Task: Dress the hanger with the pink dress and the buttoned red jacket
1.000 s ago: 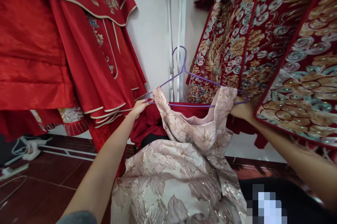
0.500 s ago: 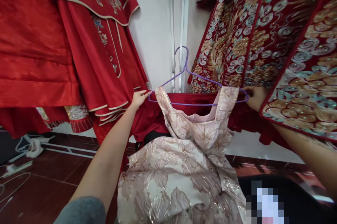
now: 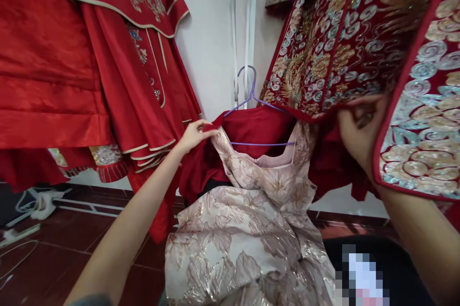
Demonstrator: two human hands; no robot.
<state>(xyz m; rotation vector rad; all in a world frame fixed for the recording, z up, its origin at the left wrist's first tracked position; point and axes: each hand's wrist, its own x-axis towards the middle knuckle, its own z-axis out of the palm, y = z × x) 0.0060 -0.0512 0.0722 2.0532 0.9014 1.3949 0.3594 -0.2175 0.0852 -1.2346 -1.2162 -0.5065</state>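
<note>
I see the purple hanger (image 3: pixel 252 99) at centre, in front of the far white wall (image 3: pixel 212 47). The pink brocade dress (image 3: pixel 247 229) hangs from it toward me, and a red cloth (image 3: pixel 251 126) is draped over its bar. An embroidered robe (image 3: pixel 341 42) overhangs its right end (which is hidden), and red satin garments (image 3: pixel 89 71) crowd the left. My left hand (image 3: pixel 194 134) pinches the red cloth at the hanger's left end. My right hand (image 3: pixel 359 129) curls under the robe's hem, but I cannot tell what it grips.
</note>
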